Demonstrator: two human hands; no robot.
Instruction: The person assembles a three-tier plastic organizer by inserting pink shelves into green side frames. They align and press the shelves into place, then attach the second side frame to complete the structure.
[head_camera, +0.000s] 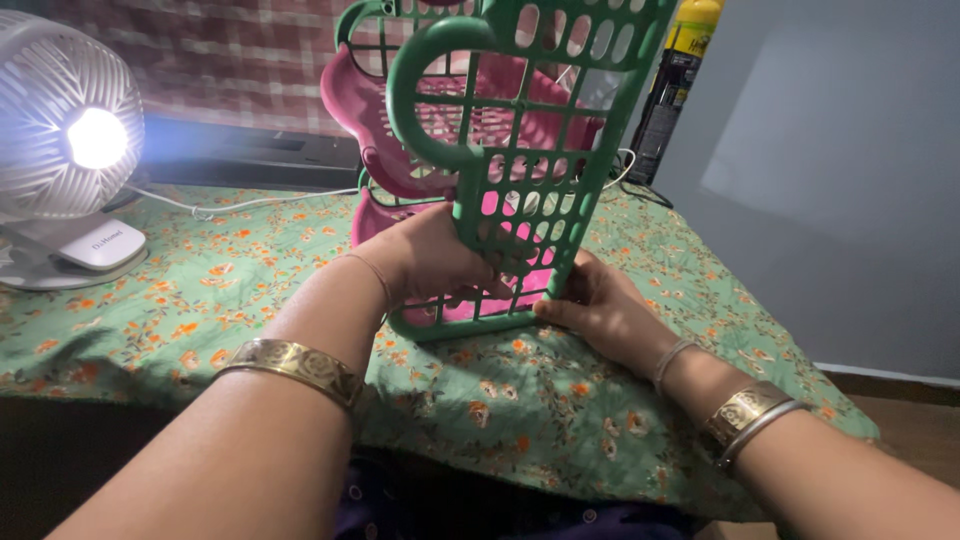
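Gripping the green lattice basket (520, 180) low on its front, the left hand (435, 262) has fingers curled into the mesh; the right hand (598, 305) pinches its bottom corner. This basket stands upright on the floral-clothed bench (250, 290), pink baskets (385, 140) just behind, a white fan (65, 130) well left.

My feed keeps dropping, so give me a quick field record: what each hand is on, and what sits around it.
left hand: gripping the lower left of the green basket, fingers through its grid
right hand: holding the basket's lower right corner
green basket: stood on its side, bottom edge on the cloth
pink baskets: right behind the green one, contact unclear
fan: far left on the cloth, lit
bottle: dark with yellow top, behind on the right
cable: white, lying across the cloth's back edge
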